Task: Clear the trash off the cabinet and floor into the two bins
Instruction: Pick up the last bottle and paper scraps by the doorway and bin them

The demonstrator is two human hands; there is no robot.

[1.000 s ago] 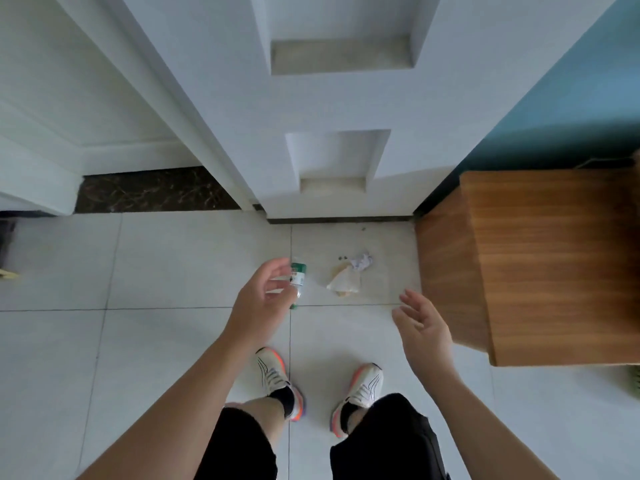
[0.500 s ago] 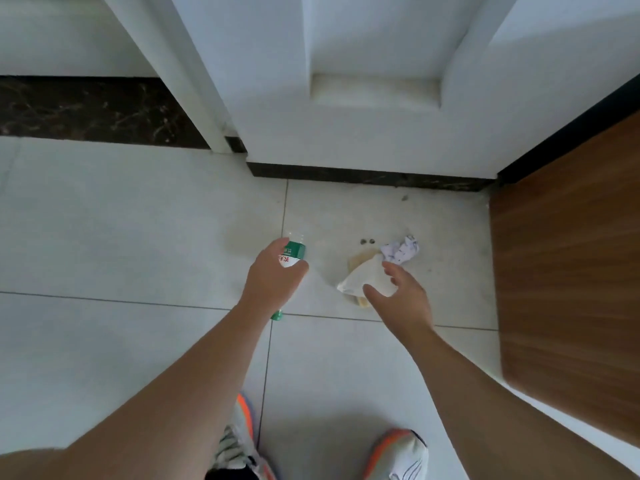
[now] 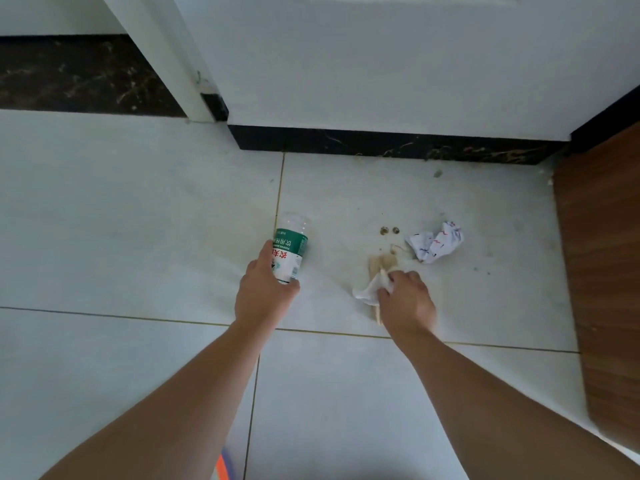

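My left hand (image 3: 264,296) is closed around a clear plastic bottle (image 3: 290,249) with a green and white label, held just above the floor tiles. My right hand (image 3: 408,303) is down on the floor, fingers pinched on a white crumpled tissue (image 3: 369,289). Under the tissue lies a beige scrap (image 3: 380,264), partly hidden by my hand. A crumpled white paper ball (image 3: 437,241) with red and blue marks lies on the tile just beyond and to the right. No bin is in view.
The wooden cabinet (image 3: 602,271) side stands at the right edge. A white wall with a dark baseboard (image 3: 398,145) runs behind the trash, and a white door frame (image 3: 180,81) is at upper left. Small brown crumbs (image 3: 389,231) dot the tile.
The view has dropped closer to the floor. My right hand moved forward and down from the air onto the white tissue and closed on it. My left hand kept the bottle.
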